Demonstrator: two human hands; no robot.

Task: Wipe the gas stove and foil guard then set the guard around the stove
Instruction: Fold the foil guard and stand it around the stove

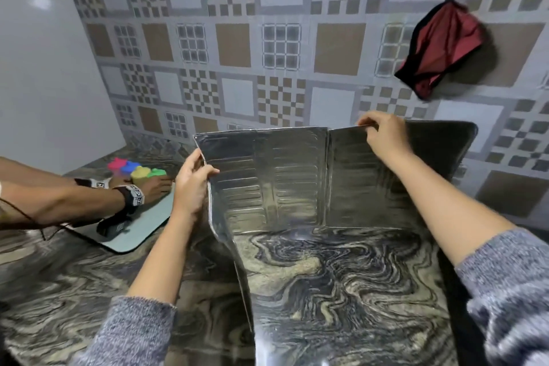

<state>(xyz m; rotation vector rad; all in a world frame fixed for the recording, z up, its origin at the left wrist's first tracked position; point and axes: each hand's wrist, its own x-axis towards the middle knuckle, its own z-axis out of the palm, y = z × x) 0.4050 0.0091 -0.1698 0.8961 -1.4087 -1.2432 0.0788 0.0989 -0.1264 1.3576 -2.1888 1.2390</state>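
Note:
A silver foil guard point(267, 181) stands upright on the marbled counter point(341, 276), folded into panels that wrap a bare patch of counter. My left hand point(191, 184) grips its left fold near the top corner. My right hand point(383, 134) pinches the top edge of the right back panel. A dark right panel point(439, 151) leans toward the tiled wall. No gas stove is in view.
Another person's arms point(74, 202) reach in from the left over a pale green mat point(142, 232) with several coloured sponges point(135, 169). A red cloth point(442, 44) hangs on the patterned tile wall at the upper right.

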